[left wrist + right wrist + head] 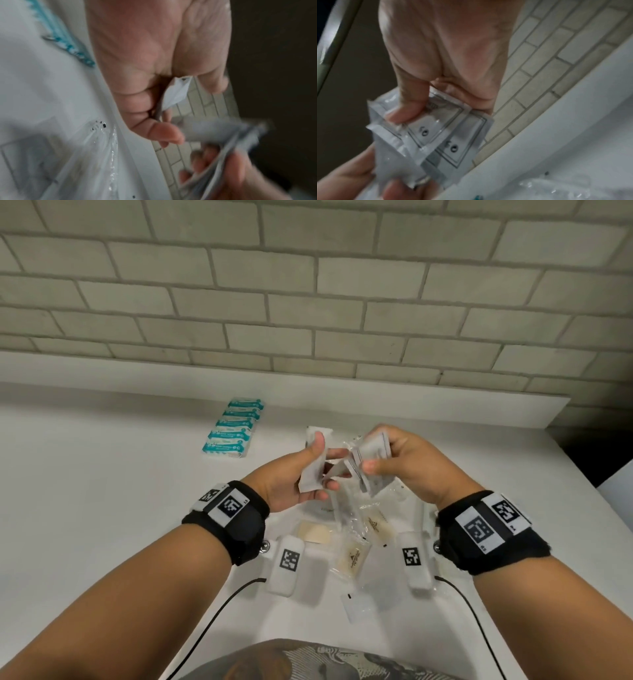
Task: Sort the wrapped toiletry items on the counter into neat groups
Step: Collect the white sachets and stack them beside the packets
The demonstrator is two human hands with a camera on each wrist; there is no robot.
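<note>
While both hands hover above the white counter (102,491), the left hand (291,474) pinches a plain white sachet (313,463) between thumb and fingers, and the right hand (407,463) grips a fanned bunch of glossy white packets (371,463) printed with thin grey frames. Behind them lies a tidy row of teal-and-white wrapped bars (233,426). Nearer the person, clear-wrapped beige soaps (356,556) and other small packets lie loosely scattered.
</note>
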